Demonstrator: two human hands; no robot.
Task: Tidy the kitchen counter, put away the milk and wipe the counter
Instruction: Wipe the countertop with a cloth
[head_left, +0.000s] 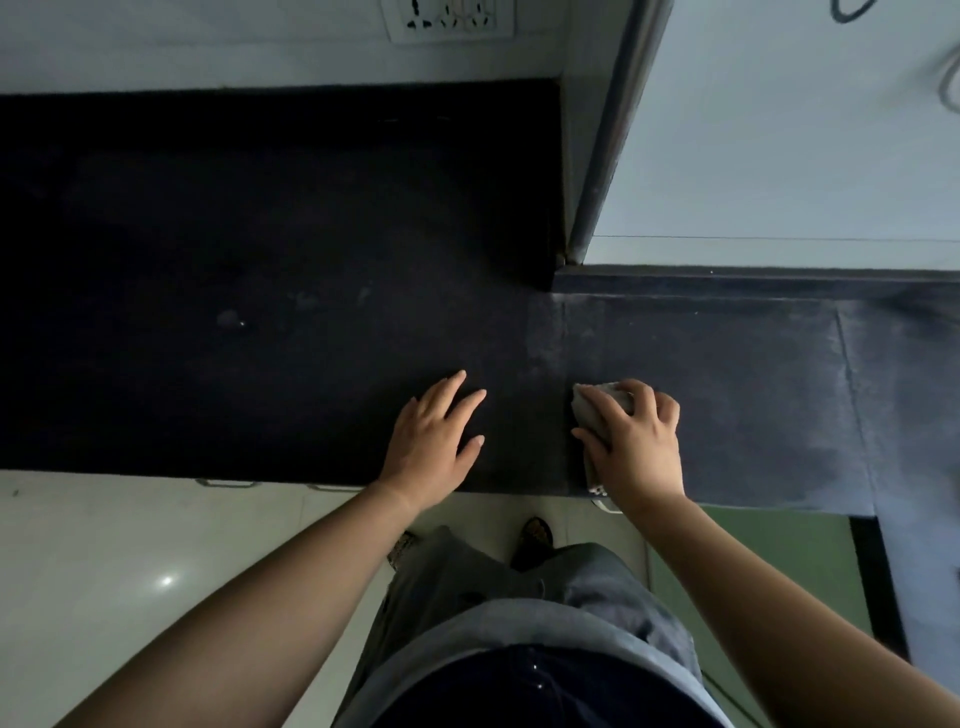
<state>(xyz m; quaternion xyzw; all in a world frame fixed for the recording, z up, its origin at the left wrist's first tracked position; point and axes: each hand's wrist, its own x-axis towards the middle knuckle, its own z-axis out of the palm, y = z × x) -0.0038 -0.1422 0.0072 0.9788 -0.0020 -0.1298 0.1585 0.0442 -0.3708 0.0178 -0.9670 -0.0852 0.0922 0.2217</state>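
A dark stone counter (260, 291) fills the middle of the view, with a few faint smudges on its left half. My right hand (636, 444) presses a crumpled grey cloth (589, 410) flat on the counter near the front edge; the cloth shows past my fingers on the left and under my wrist. My left hand (434, 441) rests palm down on the counter just left of it, fingers spread, holding nothing. No milk is in view.
A white wall with a power socket (449, 18) runs behind the counter. A metal frame post (602, 156) and a white panel (779, 156) stand at the back right, narrowing the counter there. Pale floor tiles (130, 571) lie below the front edge.
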